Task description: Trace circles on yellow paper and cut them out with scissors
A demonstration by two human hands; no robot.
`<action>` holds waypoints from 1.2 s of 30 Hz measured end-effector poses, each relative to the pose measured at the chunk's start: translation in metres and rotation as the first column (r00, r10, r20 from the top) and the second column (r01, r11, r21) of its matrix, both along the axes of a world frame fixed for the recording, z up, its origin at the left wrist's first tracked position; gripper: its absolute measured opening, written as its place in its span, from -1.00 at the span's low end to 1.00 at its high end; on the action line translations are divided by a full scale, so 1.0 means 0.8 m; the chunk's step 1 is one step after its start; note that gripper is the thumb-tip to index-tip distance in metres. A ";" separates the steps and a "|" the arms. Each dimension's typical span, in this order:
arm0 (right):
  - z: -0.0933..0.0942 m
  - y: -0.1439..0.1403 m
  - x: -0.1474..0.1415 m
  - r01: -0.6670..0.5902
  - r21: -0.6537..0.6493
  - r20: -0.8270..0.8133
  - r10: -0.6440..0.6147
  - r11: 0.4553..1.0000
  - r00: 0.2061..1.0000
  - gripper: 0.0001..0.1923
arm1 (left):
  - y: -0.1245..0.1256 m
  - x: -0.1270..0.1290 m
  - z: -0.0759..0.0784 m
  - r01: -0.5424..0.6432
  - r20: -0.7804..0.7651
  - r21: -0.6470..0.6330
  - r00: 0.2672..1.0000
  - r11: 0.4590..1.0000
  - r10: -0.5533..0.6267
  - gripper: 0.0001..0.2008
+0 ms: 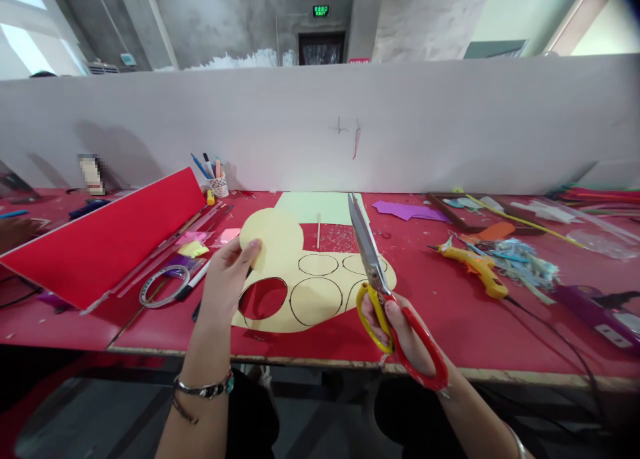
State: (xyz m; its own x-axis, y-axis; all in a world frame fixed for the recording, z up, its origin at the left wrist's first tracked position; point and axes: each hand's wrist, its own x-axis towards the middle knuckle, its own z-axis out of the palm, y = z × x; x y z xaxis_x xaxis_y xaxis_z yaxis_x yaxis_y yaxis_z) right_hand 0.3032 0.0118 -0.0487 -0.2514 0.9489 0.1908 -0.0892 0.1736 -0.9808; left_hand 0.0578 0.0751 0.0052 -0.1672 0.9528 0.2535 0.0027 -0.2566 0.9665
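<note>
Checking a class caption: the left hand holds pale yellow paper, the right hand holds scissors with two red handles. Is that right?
Not quite: the head view shows the scissors with one yellow handle and one red handle. The left hand does hold pale yellow paper, and the right hand holds the scissors.

Yellow hot-glue gun (473, 267) is lying beside tangled pale-blue strands (525, 262), patterned cup (218, 185) is holding pens (207, 163), red board (115, 235) is slanting at left, green exit sign (321, 11) is glowing above white partition (280, 125).
</note>
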 end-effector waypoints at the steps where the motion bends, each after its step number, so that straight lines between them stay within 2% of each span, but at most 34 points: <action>1: -0.001 0.001 0.001 0.016 0.014 -0.006 -0.016 1.000 1.000 -0.60 | -0.001 -0.002 0.001 -0.027 0.025 -0.007 0.999 1.000 0.027 -0.74; 3: -0.004 0.005 0.004 0.045 0.038 -0.025 -0.044 0.998 0.999 -0.60 | -0.004 -0.008 0.003 -0.070 0.042 -0.057 0.997 0.996 0.073 -0.71; 6: -0.006 0.009 0.011 0.086 0.061 -0.055 -0.083 0.994 0.995 -0.62 | -0.009 -0.020 -0.003 -0.064 -0.010 -0.125 0.998 0.990 0.063 -0.67; 8: -0.007 0.012 0.015 0.109 0.063 -0.065 -0.105 0.992 0.992 -0.62 | -0.016 -0.030 -0.011 -0.093 -0.086 -0.156 0.993 0.983 0.080 -0.71; 11: -0.009 0.013 0.016 0.132 0.049 -0.056 -0.129 0.990 0.990 -0.62 | -0.035 -0.046 -0.025 -0.217 -0.289 -0.251 0.947 0.944 0.141 -0.74; 13: -0.008 0.014 0.013 0.131 0.055 -0.026 -0.130 0.990 0.991 -0.62 | -0.051 -0.051 -0.033 -0.189 -0.421 -0.279 0.905 0.942 0.057 -0.74; 15: -0.006 0.015 0.009 0.123 0.069 -0.012 -0.122 0.990 0.992 -0.61 | -0.066 -0.048 -0.040 -0.069 -0.515 -0.293 0.852 0.954 -0.097 -0.72; 17: -0.003 0.016 0.004 0.116 0.073 -0.035 -0.114 0.991 0.993 -0.59 | -0.077 -0.038 -0.047 0.019 -0.541 -0.317 0.818 0.948 -0.197 -0.68; 20: 0.002 0.017 0.002 0.122 0.080 -0.070 -0.117 0.989 0.991 -0.59 | -0.084 -0.015 -0.058 0.055 -0.537 -0.358 0.804 0.932 -0.254 -0.67; 27: -0.001 0.017 0.022 0.211 0.111 -0.044 -0.207 0.971 0.977 -0.55 | -0.067 0.050 -0.075 0.190 -0.418 -0.402 0.832 0.896 -0.364 -0.62; 32: -0.001 0.020 0.032 0.267 0.106 -0.074 -0.261 0.958 0.963 -0.54 | -0.056 0.102 -0.078 0.303 -0.323 -0.399 0.837 0.866 -0.441 -0.53; 34: 0.001 0.020 0.034 0.280 0.106 -0.091 -0.271 0.954 0.958 -0.55 | -0.059 0.110 -0.075 0.318 -0.311 -0.395 0.837 0.862 -0.451 -0.52; 36: 0.003 0.019 0.035 0.281 0.103 -0.095 -0.271 0.954 0.958 -0.55 | -0.067 0.105 -0.068 0.331 -0.310 -0.414 0.825 0.848 -0.473 -0.54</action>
